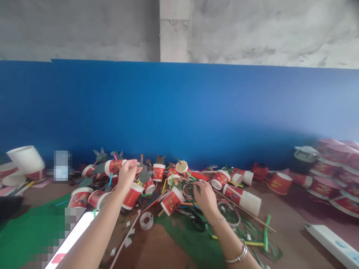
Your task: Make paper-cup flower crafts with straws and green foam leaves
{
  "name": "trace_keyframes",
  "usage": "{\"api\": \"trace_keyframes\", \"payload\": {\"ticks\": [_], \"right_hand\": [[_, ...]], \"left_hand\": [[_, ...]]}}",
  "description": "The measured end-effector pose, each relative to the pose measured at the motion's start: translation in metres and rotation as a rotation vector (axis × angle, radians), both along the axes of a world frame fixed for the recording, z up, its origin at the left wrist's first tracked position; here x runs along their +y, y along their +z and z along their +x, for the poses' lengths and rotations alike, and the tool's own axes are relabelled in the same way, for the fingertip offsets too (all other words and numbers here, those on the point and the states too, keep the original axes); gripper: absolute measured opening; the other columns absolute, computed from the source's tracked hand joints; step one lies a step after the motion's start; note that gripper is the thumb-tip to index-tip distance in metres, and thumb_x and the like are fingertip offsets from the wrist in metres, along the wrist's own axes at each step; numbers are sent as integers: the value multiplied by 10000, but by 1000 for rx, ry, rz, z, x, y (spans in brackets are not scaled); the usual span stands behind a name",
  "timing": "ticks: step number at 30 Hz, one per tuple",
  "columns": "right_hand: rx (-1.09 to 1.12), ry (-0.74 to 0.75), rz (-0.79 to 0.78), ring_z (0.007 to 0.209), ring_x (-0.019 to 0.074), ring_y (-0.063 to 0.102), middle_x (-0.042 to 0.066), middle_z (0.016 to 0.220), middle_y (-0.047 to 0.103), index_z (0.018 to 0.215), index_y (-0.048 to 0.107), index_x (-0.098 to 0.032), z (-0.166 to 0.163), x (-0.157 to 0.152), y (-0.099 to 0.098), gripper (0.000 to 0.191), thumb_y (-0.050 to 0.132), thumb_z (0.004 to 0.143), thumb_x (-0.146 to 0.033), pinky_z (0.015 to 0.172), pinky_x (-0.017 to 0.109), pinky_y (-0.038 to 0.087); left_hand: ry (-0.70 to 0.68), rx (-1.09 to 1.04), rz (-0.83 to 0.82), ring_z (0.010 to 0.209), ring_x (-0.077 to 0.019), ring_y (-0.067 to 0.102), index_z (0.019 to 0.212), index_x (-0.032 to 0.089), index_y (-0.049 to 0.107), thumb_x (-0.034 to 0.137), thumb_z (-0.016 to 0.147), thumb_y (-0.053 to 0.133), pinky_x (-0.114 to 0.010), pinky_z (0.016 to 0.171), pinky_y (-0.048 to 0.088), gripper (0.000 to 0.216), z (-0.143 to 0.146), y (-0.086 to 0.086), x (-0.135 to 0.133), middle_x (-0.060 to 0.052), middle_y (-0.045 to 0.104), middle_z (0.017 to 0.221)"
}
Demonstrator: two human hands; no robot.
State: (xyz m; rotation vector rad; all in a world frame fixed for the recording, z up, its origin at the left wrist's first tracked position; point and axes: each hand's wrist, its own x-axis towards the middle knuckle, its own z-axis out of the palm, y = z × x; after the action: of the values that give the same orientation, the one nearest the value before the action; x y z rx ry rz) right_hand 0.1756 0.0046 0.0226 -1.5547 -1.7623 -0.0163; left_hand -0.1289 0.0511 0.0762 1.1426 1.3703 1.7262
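At the fingertips: left hand point(127, 173) raised above the clutter, fingers curled toward the thumb; whether they pinch anything cannot be told. Just behind it, a red paper cup point(114, 166) lying on its side. Right hand point(205, 197) knuckles up, fingers bent down into loose green strips point(193, 184); grip cannot be told. Just left of it, a tipped cup point(171, 201). Nearer the person, a tape roll point(146, 220). To the right, stacked cups point(242, 198) beside a thin wooden stick point(246, 213). Underneath, a brown table point(157, 250); behind, a blue panel point(179, 112).
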Motion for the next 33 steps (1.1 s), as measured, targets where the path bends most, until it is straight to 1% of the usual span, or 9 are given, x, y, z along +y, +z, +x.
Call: {"api": "trace_keyframes", "payload": {"ticks": [4,7,9,11,16,22,26,28,33], "right_hand": [[269,99,13,858,225,598,69,879,656,962,628,-178,-4,1,5,249,449,790,-192,784,354,466],[516,249,-120,671,176,600,0,733,639,1031,567,-186,-12,-4,14,308,541,725,-212,634,294,475],[626,382,-227,617,159,592,-18,664,625,941,573,-176,-18,-10,22,249,586,698,-225,584,266,464],[670,458,-308,601,149,592,-13,643,629,800,583,-170,-25,-17,29,143,622,686,-246,573,252,460],[693,487,-392,619,156,628,6,659,657,787,611,-158,-30,-25,37,115,593,717,-247,583,250,478],[461,358,-399,697,180,658,45,750,712,851,669,-153,-9,-18,42,217,477,760,-197,638,260,493],[-79,99,-459,741,161,646,32,798,721,846,700,-192,19,-15,49,282,434,772,-138,634,226,437],[-186,45,-514,729,176,644,47,738,713,714,704,-180,33,-15,49,243,475,726,-99,594,231,403],[-315,-75,-581,667,203,648,83,657,679,595,674,-136,61,-13,35,153,572,678,-59,538,247,377]], "left_hand": [[-99,121,81,735,-172,671,877,167,610,233,722,610,-350,784,544,168,39,4,-27,-45,666,865],[-339,298,103,896,-212,660,994,172,618,334,784,581,-353,825,524,268,81,-1,-51,-87,683,971],[-488,269,53,967,-220,647,1147,177,566,366,813,552,-344,824,525,384,106,-9,-63,-107,664,1088],[-531,233,15,1039,-236,618,1127,154,582,379,792,572,-340,856,511,404,123,-18,-69,-123,655,1124],[-546,103,-93,764,-237,673,905,135,629,433,767,592,-325,631,545,331,130,-35,-67,-78,708,808],[-445,171,-72,680,-219,659,788,147,638,415,773,573,-305,606,531,277,106,-35,-68,-46,690,704],[-254,332,36,856,-251,658,891,169,671,390,810,531,-349,777,518,274,90,-46,-68,-75,712,858],[-175,352,61,952,-265,640,963,172,665,373,819,520,-374,854,496,287,87,-56,-69,-100,704,965],[-228,235,38,1036,-253,615,1113,159,559,345,848,482,-361,871,509,332,95,-71,-78,-131,637,1123]]}}
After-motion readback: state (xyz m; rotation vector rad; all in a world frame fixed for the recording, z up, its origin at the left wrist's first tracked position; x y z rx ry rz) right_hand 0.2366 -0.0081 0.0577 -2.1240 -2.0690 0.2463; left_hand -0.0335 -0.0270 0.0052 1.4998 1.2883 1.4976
